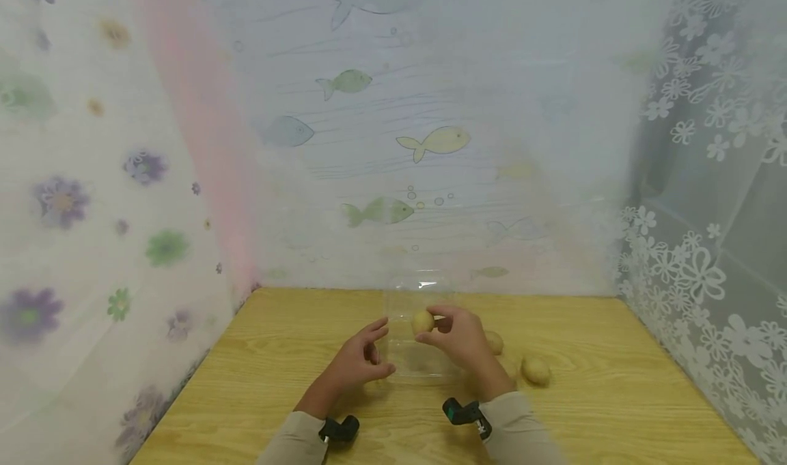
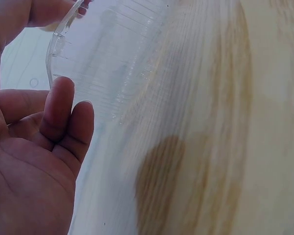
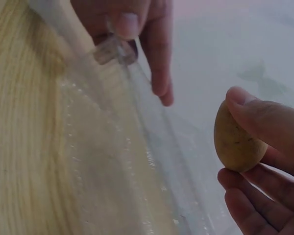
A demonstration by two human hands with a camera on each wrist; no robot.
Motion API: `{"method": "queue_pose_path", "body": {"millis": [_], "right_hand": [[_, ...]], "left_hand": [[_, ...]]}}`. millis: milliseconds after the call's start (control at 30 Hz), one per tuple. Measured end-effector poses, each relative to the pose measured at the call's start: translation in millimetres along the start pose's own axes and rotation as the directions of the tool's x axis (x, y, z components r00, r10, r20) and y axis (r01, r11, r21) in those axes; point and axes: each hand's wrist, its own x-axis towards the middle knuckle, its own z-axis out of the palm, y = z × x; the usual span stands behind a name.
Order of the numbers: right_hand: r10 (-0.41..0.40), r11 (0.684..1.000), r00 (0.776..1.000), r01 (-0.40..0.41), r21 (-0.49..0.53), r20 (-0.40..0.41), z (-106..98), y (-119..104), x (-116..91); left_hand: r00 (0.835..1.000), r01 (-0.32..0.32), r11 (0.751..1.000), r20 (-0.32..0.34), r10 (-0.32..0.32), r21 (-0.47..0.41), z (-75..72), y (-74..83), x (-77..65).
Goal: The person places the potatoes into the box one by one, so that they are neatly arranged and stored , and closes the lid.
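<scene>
Head: right hand [image 1: 462,337] pinches potato [image 1: 422,322] over box [image 1: 402,361], left hand [image 1: 354,358] loosely spread along box's left side; left wrist: box wall [image 2: 105,56] likely thin, bendy, best steadied by rim [image 2: 49,66]; right wrist: potato looks firm, light, best pinched round its middle.

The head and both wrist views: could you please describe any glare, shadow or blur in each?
Head view: bright glare on the far part of the clear container; left wrist view: a dark patch, possibly shadow, on the table; right wrist view: rather dim, specks discernible on the potato, the fish print behind blurred.
</scene>
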Motion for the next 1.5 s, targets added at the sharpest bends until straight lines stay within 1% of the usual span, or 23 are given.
{"method": "queue_pose_path", "body": {"millis": [100,200,400,500,667,900,1033,1133,1267,1500], "right_hand": [[-0.019,1.000,1.000,0.019,-0.010,0.019,7,3,0],[-0.036,0.998,0.999,0.038,-0.043,0.031,14,5,0],[-0.030,0.997,0.999,0.032,-0.073,0.031,22,4,1],[-0.029,0.997,0.998,0.033,-0.073,0.052,24,3,1],[-0.007,0.995,0.996,0.016,-0.102,0.090,27,5,1],[-0.039,0.988,0.994,0.053,-0.145,0.102,33,6,1],[-0.018,0.993,0.992,0.033,-0.111,0.127,37,6,1],[-0.019,0.995,0.990,0.033,-0.096,0.142,39,6,2],[-0.037,0.991,0.988,0.056,-0.122,0.151,42,6,4],[-0.029,0.988,0.986,0.053,-0.143,0.166,45,4,7]], "left_hand": [[1.000,0.010,1.000,-0.001,-0.010,-0.006,-0.4,-0.7,-0.9],[1.000,0.014,1.000,0.000,-0.014,-0.012,-0.8,-2.8,-1.5],[1.000,0.022,0.999,0.003,-0.022,-0.024,-2.2,-5.2,-2.3],[1.000,0.027,0.999,0.002,-0.027,-0.031,-3.3,-4.8,-2.6],[1.000,0.011,1.000,0.006,-0.011,-0.017,-4.2,-5.7,-2.6],[1.000,0.001,1.000,0.019,0.000,-0.027,-4.0,-3.7,-3.6],[1.000,0.006,0.999,0.028,-0.005,-0.037,-3.2,-2.1,-4.4],[0.999,0.011,0.999,0.030,-0.010,-0.041,-2.6,-1.6,-4.1],[0.999,0.012,0.999,0.035,-0.011,-0.043,-2.1,-2.9,-2.6],[0.999,0.030,0.998,0.037,-0.028,-0.052,-1.4,-3.7,-0.5]]}}
